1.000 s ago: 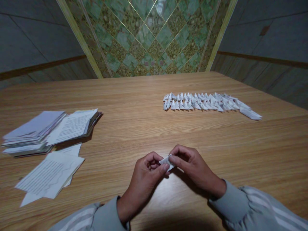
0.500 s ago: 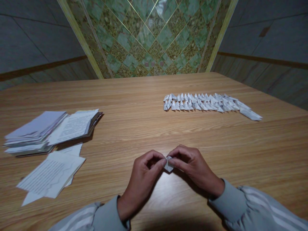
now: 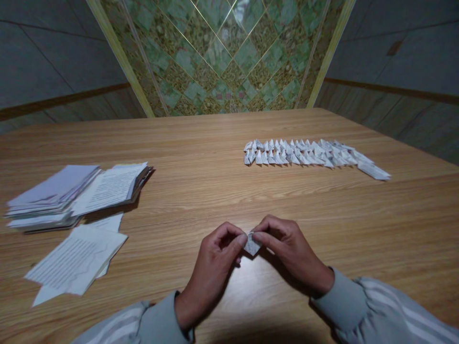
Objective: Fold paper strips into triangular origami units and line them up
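A small folded piece of paper with a pointed lower end is held between my two hands, just above the wooden table. My left hand pinches its left edge between thumb and fingers. On the other side, my right hand grips the upper right edge with thumb and forefinger. Its inner folds are too small to make out.
Two rows of folded paper pieces stand at the back right. To the left lie a stack of paper, a second pile with writing and loose written sheets. A tiled wall rises behind the table.
The thumb of my right hand has shifted slightly up on the paper, and more of its front face shows. A lower finger of my left hand now shows beneath the thumb.
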Tool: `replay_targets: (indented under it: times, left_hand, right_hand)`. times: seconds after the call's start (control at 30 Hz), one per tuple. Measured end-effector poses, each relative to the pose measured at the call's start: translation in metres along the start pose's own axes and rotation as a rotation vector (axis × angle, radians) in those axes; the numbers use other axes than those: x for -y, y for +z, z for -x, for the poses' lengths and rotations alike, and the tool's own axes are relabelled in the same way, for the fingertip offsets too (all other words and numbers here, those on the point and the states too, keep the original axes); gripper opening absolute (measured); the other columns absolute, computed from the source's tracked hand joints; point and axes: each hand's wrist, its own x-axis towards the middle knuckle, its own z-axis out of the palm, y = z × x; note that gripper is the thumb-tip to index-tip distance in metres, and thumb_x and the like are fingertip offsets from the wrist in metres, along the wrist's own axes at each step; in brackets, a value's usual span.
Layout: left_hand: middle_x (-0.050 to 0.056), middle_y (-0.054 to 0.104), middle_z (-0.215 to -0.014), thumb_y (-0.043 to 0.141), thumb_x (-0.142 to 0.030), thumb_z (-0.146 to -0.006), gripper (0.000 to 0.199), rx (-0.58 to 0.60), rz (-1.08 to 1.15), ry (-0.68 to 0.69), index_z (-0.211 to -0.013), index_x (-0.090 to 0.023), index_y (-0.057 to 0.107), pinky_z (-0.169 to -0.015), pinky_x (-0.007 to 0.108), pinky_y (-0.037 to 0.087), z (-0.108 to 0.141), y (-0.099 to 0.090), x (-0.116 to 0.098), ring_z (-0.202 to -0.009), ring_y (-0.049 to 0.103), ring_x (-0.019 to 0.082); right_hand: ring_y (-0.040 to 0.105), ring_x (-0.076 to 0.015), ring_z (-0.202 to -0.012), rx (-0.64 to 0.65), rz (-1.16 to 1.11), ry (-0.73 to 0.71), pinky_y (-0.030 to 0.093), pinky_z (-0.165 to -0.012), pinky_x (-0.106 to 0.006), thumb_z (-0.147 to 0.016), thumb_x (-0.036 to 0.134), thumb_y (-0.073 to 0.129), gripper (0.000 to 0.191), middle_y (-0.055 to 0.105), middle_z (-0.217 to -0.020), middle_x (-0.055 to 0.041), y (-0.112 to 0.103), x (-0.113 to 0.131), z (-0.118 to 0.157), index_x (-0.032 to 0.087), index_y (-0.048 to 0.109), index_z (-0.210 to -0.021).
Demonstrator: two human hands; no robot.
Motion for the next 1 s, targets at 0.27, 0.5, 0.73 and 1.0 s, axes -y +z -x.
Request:
replay_targets:
  times: [0.27,0.5,0.73,1.0]
  left_hand:
    - [-0.001,0.061,-0.064,0.070,-0.032,-0.085,0.020,-0.019,-0.010,-0.020,-0.076,-0.015,0.069,-0.052,0.019,0.041,-0.0008,0.0013,-0.0018,-0.056,0.051,0.009]
    - [-0.004,0.059,-0.065,0.068,-0.037,-0.088,0.023,-0.133,0.091,-0.015,-0.079,-0.016,0.062,-0.049,0.018,0.045,-0.0050,-0.0005,-0.0019,-0.052,0.052,0.008]
    - [0.003,0.073,-0.100,0.066,-0.043,-0.091,0.027,-0.209,0.371,-0.063,-0.094,-0.021,0.051,-0.065,0.023,0.057,-0.0086,-0.0003,-0.0007,-0.070,0.069,0.012]
    - [0.005,0.076,-0.099,0.064,-0.040,-0.094,0.023,-0.211,0.257,0.100,-0.091,-0.020,0.052,-0.077,0.026,0.054,-0.0040,-0.0014,-0.0021,-0.085,0.070,0.016]
  right_hand:
    - [0.062,-0.0149,-0.068,-0.005,0.054,-0.039,0.046,-0.062,-0.027,-0.089,0.032,0.069,0.019,0.069,-0.071,-0.0009,0.0017,-0.0018,-0.0005,0.019,0.073,-0.075]
    - [0.059,-0.0148,-0.067,-0.141,-0.051,-0.009,0.045,-0.062,-0.027,-0.091,0.035,0.064,0.022,0.065,-0.070,-0.0001,0.0030,0.0014,-0.0029,0.018,0.067,-0.077]
    - [0.060,-0.0162,-0.071,-0.322,-0.035,-0.034,0.047,-0.064,-0.026,-0.090,0.038,0.062,0.020,0.065,-0.074,-0.0007,0.0001,-0.0024,-0.0048,0.020,0.064,-0.083]
    - [0.062,-0.0191,-0.081,-0.168,0.199,-0.156,0.049,-0.071,-0.030,-0.089,0.023,0.054,0.008,0.066,-0.087,-0.0045,0.0004,0.0071,0.0025,0.020,0.060,-0.094]
